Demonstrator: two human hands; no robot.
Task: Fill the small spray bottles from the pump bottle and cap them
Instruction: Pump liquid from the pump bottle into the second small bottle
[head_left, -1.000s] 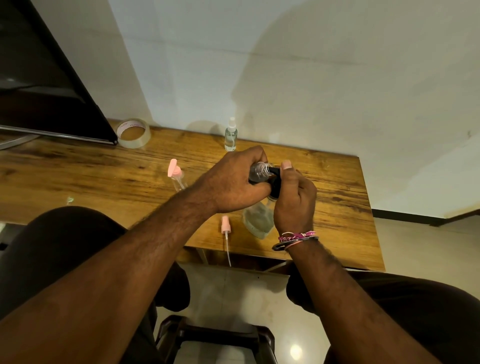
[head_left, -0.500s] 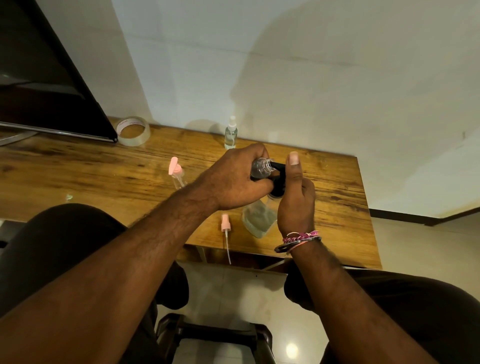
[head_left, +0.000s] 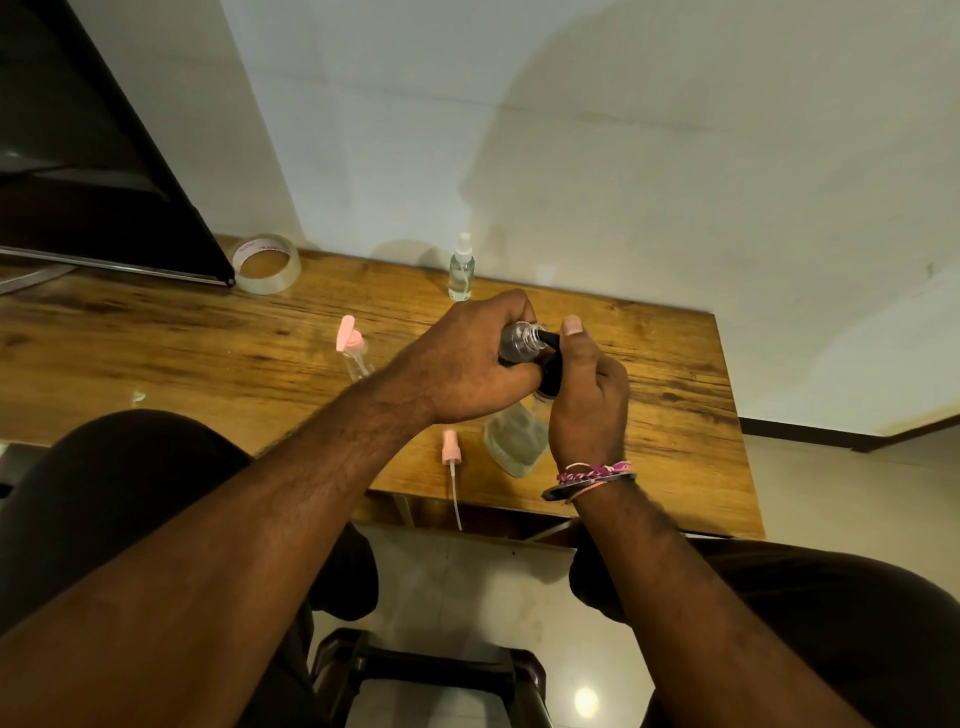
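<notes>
My left hand (head_left: 467, 358) grips a small clear spray bottle (head_left: 517, 340), uncapped, tilted with its open neck against the black nozzle of the pump bottle (head_left: 514, 436). The pump bottle stands on the wooden table (head_left: 156, 338) and is clear with liquid in it. My right hand (head_left: 587, 395) is wrapped round its black pump head, thumb raised on top. A pink spray cap with its dip tube (head_left: 451, 467) lies at the table's front edge. A capped clear spray bottle (head_left: 461, 270) stands by the wall. Another small bottle with a pink cap (head_left: 353, 348) stands left of my hands.
A roll of clear tape (head_left: 265, 262) lies at the back left beside a dark monitor (head_left: 93, 171). The white wall runs right behind the table. The table's right edge is close to my right hand. Below are my knees and a dark stool (head_left: 431, 670).
My right thumb has risen on the pump head. The small bottle's neck stays at the nozzle, and both hands have shifted only slightly.
</notes>
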